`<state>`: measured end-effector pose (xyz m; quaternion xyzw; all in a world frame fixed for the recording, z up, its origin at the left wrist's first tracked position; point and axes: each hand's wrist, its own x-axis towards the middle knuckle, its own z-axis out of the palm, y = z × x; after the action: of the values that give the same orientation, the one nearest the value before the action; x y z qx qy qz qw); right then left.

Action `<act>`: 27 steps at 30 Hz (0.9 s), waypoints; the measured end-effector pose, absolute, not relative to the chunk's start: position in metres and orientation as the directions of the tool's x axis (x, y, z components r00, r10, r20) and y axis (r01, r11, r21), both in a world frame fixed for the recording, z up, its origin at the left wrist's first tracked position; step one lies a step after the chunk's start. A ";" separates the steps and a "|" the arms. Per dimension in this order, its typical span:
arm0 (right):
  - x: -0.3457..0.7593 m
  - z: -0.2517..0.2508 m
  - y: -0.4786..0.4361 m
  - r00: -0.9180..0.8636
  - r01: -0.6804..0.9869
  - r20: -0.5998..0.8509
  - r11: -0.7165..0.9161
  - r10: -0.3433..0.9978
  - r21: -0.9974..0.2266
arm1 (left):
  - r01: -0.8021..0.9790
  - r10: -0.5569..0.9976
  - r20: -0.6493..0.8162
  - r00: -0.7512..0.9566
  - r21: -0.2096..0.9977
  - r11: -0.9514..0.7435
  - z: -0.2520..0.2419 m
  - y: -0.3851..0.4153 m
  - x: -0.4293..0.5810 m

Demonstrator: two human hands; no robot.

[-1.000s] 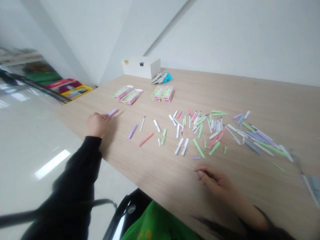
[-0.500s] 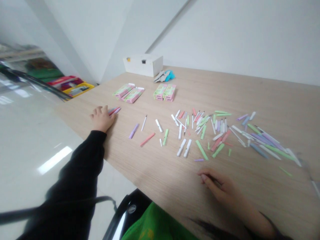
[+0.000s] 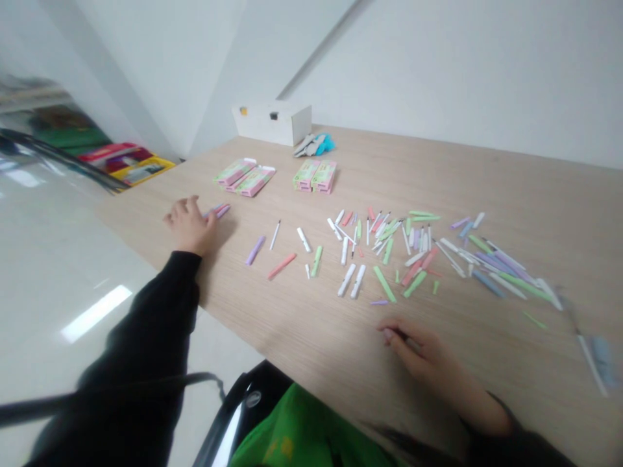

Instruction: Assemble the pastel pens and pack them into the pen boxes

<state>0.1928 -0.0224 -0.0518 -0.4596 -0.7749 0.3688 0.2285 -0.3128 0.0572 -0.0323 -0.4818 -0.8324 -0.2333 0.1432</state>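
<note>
My left hand (image 3: 189, 226) rests flat on the wooden tabletop (image 3: 487, 168) with its fingers apart, and a few thin pink and purple pen parts (image 3: 217, 210) touch its edge. My right hand (image 3: 418, 347) is curled near the table's front edge, pinching a thin dark piece (image 3: 400, 333) between its fingers. Between my hands lie pastel pen barrels, caps and white refills (image 3: 389, 250), scattered singly and in a loose heap. Two groups of pink and green pen boxes (image 3: 236, 172) (image 3: 314, 176) stand beyond them.
A white lidded box (image 3: 271, 123) and a grey and blue bundle (image 3: 311, 145) stand at the table's far edge. A blurred pen (image 3: 591, 357) lies at the right. A yellow tray (image 3: 146, 171) sits beyond the left edge, above a glossy floor. A green bag (image 3: 302, 428) is below.
My left hand has moved up to the pink and purple parts and spread its fingers. My right hand has barely moved. The whole view has shifted slightly with my head.
</note>
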 end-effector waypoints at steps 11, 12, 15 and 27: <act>0.190 -0.052 -0.021 -0.507 0.536 0.036 0.348 0.861 -0.769 | 0.935 0.964 0.010 -0.267 0.246 0.257 -0.033 0.045 -0.245; 0.190 -0.051 -0.021 -0.509 0.538 0.037 0.352 0.860 -0.766 | 0.937 0.965 0.017 -0.261 0.246 0.248 -0.036 0.045 -0.244; 0.190 -0.049 -0.020 -0.514 0.545 0.042 0.364 0.857 -0.755 | 0.935 0.961 0.032 -0.275 0.243 0.259 -0.040 0.044 -0.245; 0.187 -0.035 -0.020 -0.449 0.467 0.162 0.386 0.878 -0.796 | 0.337 0.960 0.265 0.089 0.899 -0.280 0.011 0.016 -0.087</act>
<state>0.1869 -0.0205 -0.0353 -0.4326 -0.7776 0.3464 0.2970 -0.0865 0.0161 0.0105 -0.6552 -0.4948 -0.4590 -0.3395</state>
